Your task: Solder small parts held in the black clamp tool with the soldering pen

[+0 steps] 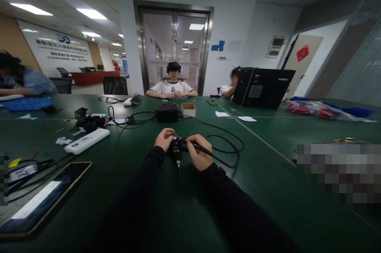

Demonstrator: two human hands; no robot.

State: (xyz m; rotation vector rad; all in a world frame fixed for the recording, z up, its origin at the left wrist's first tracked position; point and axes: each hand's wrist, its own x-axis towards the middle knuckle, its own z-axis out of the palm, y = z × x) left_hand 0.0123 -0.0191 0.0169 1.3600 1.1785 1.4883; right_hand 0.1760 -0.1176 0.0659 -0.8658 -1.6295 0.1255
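A black electric screwdriver (176, 150) with a narrow metal tip lies between my hands, its tip toward me. My left hand (164, 139) is closed at its far end, thumb and fingers pinching there; small metallic detail shows at the fingertips but is too small to make out. In a pinch, my right hand (200, 150) holds a thick black cable (222, 161) whose dark end points at the screwdriver's far end. Whether that cable end touches the screwdriver, I cannot tell. From my right hand the cable loops away over the green table (253, 189).
Beyond my hands stand a black power box (166, 113) and a small open carton (188, 110). To the left lie a white power strip (87, 140), a phone (44, 201) and tangled cables. A black computer case (262, 87) stands far right. Several people sit around the table.
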